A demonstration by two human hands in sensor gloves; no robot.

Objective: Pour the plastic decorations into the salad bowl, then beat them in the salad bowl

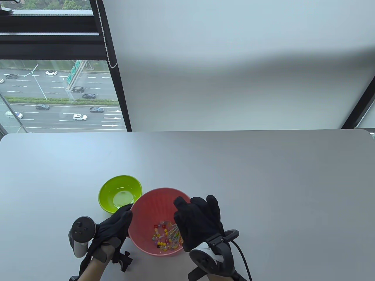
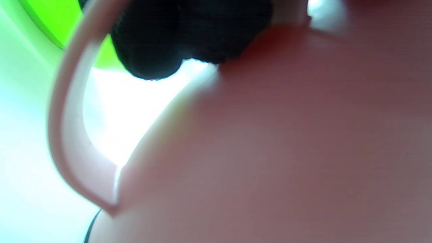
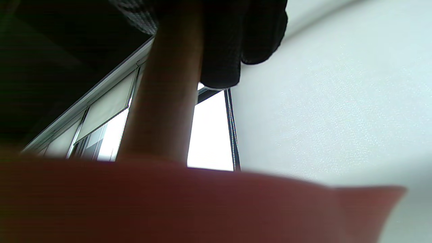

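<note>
Beating the plastic decorations (image 1: pixel 163 237) in the pink salad bowl (image 1: pixel 152 202), I have my right hand (image 1: pixel 199 222) curled round the wooden handle (image 3: pixel 165 111) of a whisk (image 1: pixel 172 231), its wires down among the beads at the bowl's bottom. My left hand (image 1: pixel 112 226) grips the bowl's near-left rim, fingers hooked over the edge. The green bowl (image 1: pixel 119 193) sits emptied just beside it on the table (image 1: pixel 263 181). These beads look light, hard and bouncy, likely to hop out, and the thin plastic bowl seems apt to slide, so steadying the rim and holding the handle high makes sense.
</note>
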